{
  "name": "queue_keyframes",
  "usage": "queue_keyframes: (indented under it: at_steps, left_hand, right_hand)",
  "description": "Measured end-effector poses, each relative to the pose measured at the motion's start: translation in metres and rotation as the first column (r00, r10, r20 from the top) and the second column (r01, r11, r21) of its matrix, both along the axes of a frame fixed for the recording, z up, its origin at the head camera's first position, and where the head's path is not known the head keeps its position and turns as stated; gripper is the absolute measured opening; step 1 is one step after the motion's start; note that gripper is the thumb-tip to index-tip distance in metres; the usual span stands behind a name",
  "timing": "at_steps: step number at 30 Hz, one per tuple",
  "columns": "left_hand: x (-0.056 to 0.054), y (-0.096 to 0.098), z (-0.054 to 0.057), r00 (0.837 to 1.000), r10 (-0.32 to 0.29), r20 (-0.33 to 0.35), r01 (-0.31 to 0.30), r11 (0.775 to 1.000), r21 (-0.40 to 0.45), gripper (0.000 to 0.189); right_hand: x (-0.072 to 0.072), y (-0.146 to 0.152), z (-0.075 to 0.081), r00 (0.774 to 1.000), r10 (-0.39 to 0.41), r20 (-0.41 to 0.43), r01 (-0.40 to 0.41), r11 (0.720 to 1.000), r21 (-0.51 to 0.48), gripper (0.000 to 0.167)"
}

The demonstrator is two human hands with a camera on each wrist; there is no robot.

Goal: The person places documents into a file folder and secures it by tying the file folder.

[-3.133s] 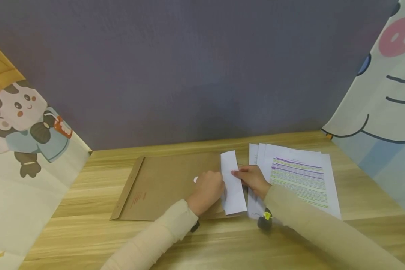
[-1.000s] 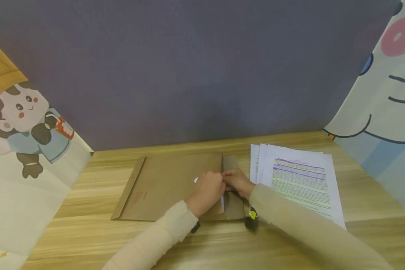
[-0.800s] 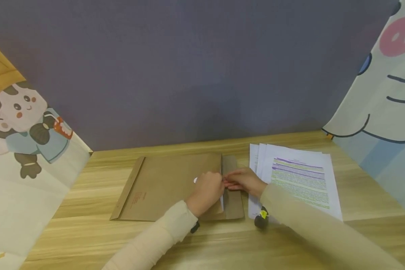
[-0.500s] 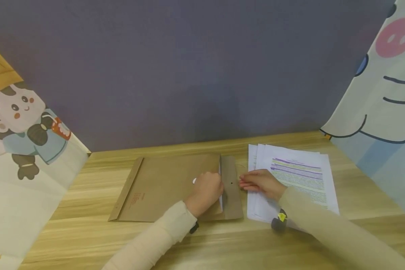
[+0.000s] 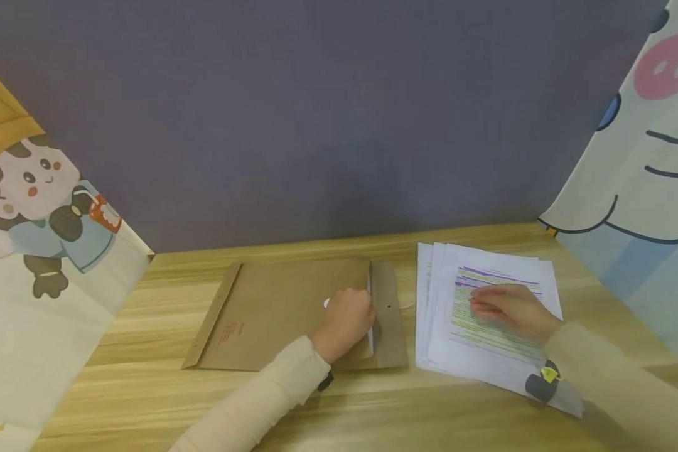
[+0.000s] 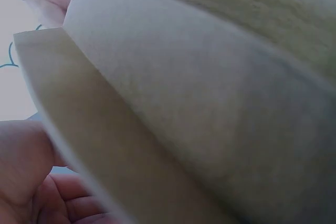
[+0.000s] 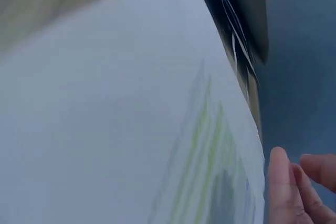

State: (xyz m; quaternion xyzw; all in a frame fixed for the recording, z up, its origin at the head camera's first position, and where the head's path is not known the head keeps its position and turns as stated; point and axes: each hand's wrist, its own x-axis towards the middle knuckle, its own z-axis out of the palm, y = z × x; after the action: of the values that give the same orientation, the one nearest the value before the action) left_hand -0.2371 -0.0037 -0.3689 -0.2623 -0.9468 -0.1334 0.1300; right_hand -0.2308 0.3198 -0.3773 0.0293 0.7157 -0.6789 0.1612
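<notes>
Brown envelope (image 5: 282, 314) lies flat on the wooden table (image 5: 373, 408), its flap (image 5: 391, 336) spread toward the stack of papers (image 5: 437, 339). From where I stand, the left hand (image 5: 344, 321) pinches the upper panel at the mouth, probably to prop it up; a strip of white paper (image 5: 370, 342) shows there. The right hand (image 5: 511, 309) hovers over the stack, thumb and fingertips narrowly apart, nothing visible between them. Those sheets sit fanned beside the envelope, apparently for easy reach.

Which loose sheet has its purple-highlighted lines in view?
The top sheet, under the right hand; its printed face is exposed, while the sheets beneath show mostly edges.
</notes>
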Motion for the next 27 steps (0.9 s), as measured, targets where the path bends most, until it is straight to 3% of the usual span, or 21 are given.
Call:
queue_keyframes:
  at_steps: [4, 8, 11, 13, 14, 15, 18, 19, 20, 21, 23, 27]
  left_hand:
    - [0.000, 0.001, -0.001, 1.000, 0.000, -0.015, 0.000, 1.000, -0.007, 0.034]
    - [-0.001, 0.002, -0.002, 0.999, 0.005, -0.034, -0.005, 1.000, -0.009, 0.033]
    - [0.000, 0.002, -0.002, 1.000, 0.005, -0.015, -0.005, 1.000, -0.008, 0.033]
    - [0.001, 0.002, -0.002, 1.000, 0.005, 0.005, -0.005, 1.000, -0.007, 0.034]
    - [0.001, 0.002, -0.001, 1.000, 0.005, 0.012, -0.005, 1.000, -0.004, 0.034]
    - [0.001, 0.002, -0.001, 1.000, 0.004, 0.014, -0.004, 1.000, -0.007, 0.034]
    - [0.000, 0.002, -0.001, 1.000, 0.006, 0.000, -0.006, 1.000, -0.016, 0.034]
    - [0.000, 0.002, -0.001, 1.000, 0.006, -0.008, -0.006, 1.000, -0.017, 0.034]
    - [0.000, 0.002, -0.001, 1.000, 0.007, -0.012, -0.007, 1.000, -0.019, 0.033]
    - [0.000, 0.002, -0.001, 1.000, 0.009, -0.020, -0.009, 1.000, -0.023, 0.033]
    - [0.000, 0.002, -0.001, 1.000, 0.010, -0.020, -0.010, 1.000, -0.023, 0.032]
    - [0.001, 0.002, -0.002, 1.000, 0.012, -0.014, -0.012, 1.000, -0.026, 0.031]
  right_hand:
    - [0.004, 0.026, 0.002, 0.999, -0.037, -0.030, 0.037, 0.999, 0.017, 0.042]
    - [0.006, 0.052, -0.001, 0.997, -0.040, -0.071, 0.050, 0.988, 0.146, 0.049]
    - [0.008, 0.068, -0.003, 0.995, -0.015, -0.096, 0.048, 0.935, 0.352, 0.060]
    - [0.011, 0.080, -0.003, 0.988, 0.045, -0.146, 0.039, 0.849, 0.528, 0.057]
    - [0.013, 0.085, -0.003, 0.988, 0.059, -0.142, 0.026, 0.844, 0.535, 0.054]
    - [0.014, 0.090, -0.003, 0.988, 0.067, -0.139, 0.018, 0.843, 0.538, 0.051]
    - [0.016, 0.101, -0.003, 0.992, 0.055, -0.113, 0.004, 0.885, 0.466, 0.030]
    - [0.016, 0.103, -0.003, 0.995, 0.039, -0.088, -0.003, 0.926, 0.377, 0.026]
    - [0.016, 0.105, -0.004, 0.999, 0.011, -0.051, 0.006, 0.950, 0.312, 0.027]
    - [0.017, 0.106, -0.004, 0.998, 0.003, -0.055, 0.015, 0.948, 0.319, 0.027]
    - [0.018, 0.108, -0.005, 0.997, 0.009, -0.080, 0.024, 0.915, 0.403, 0.035]
    - [0.023, 0.110, -0.008, 0.994, 0.006, -0.111, 0.063, 0.793, 0.606, 0.057]
